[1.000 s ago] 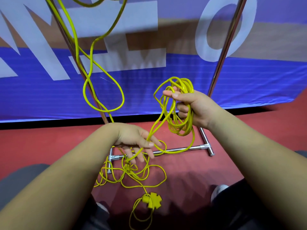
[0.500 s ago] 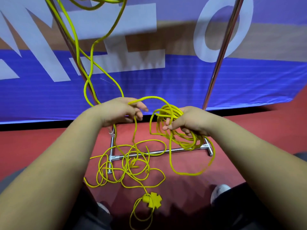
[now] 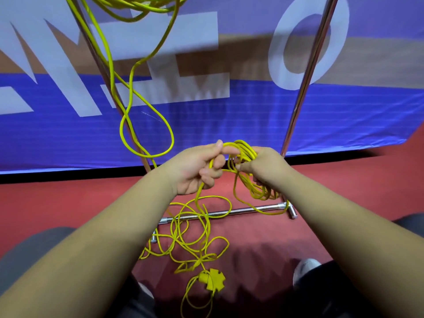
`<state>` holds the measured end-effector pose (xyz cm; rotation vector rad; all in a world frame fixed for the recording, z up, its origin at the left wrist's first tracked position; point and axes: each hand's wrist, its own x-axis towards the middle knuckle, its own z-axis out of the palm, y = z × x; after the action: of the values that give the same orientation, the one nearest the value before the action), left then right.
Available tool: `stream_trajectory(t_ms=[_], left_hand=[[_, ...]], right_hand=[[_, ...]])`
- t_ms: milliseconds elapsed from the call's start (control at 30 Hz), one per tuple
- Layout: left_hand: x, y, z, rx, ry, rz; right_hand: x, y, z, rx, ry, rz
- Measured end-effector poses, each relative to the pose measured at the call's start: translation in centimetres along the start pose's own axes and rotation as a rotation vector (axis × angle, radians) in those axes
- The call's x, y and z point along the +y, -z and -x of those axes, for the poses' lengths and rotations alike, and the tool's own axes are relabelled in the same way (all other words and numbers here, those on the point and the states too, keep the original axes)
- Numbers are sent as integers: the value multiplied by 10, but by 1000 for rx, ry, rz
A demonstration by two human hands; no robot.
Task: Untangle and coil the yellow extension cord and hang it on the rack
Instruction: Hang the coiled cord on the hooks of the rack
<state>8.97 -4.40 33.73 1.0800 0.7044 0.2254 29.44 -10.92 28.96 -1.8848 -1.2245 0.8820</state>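
**Step in hand (judged):** coiling, with untangling incomplete. The landmark is the rack's base bar (image 3: 247,210), a chromed round tube lying on the red floor (image 3: 68,203).

**Yellow extension cord (image 3: 246,149):** thin, round, smooth-jacketed and limp.
- One part is gathered as a loose coil above the right half of the base bar.
- A second part lies in overlapping loops across the base bar and on its near side. It ends at a yellow cross-shaped socket block (image 3: 211,280), nearest the person.
- A third part hangs high above the base bar's left end, draped over the rack (image 3: 304,83), with one loop dangling.

**Right hand (image 3: 267,166):** fingers curled round the coil, clamping it.

**Left hand (image 3: 195,168):** thumb and curled fingers pinch a single strand, which runs down to the floor loops.

**Next move (judged):** lay this strand onto the coil as a new turn, then draw up more slack. The floor loops cross one another, so feed slowly; a snag may tighten into a knot.
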Motion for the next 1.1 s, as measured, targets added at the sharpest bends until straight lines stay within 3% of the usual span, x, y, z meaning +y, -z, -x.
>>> stream_trajectory(t_ms=[133, 233, 333, 467, 633, 800, 867, 1000, 1100], left_hand=[[5, 10, -6, 365, -11, -166], [5, 11, -4, 580, 38, -29], [2, 5, -3, 648, -32, 31], [0, -9, -6, 686, -165, -156], [-3, -11, -12, 667, -358, -662], [-4, -11, -8, 547, -452, -973], [-8, -11, -9, 502, -396, -981], [-18, -15, -9, 424, -187, -656], [-28, -6, -10, 126, -57, -736]], right_hand=[[1, -3, 0, 91, -126, -160], [5, -5, 0, 104, -279, -263], [-2, -11, 4, -27, -421, -446], [-15, -16, 9, -269, -515, -617], [-22, -12, 6, -345, -575, -924], [-24, -3, -1, -365, -477, -925], [-27, 0, -6, -285, -425, -927], [-32, 3, -16, -101, -317, -973], [-42, 10, -17, -45, -234, -1091]])
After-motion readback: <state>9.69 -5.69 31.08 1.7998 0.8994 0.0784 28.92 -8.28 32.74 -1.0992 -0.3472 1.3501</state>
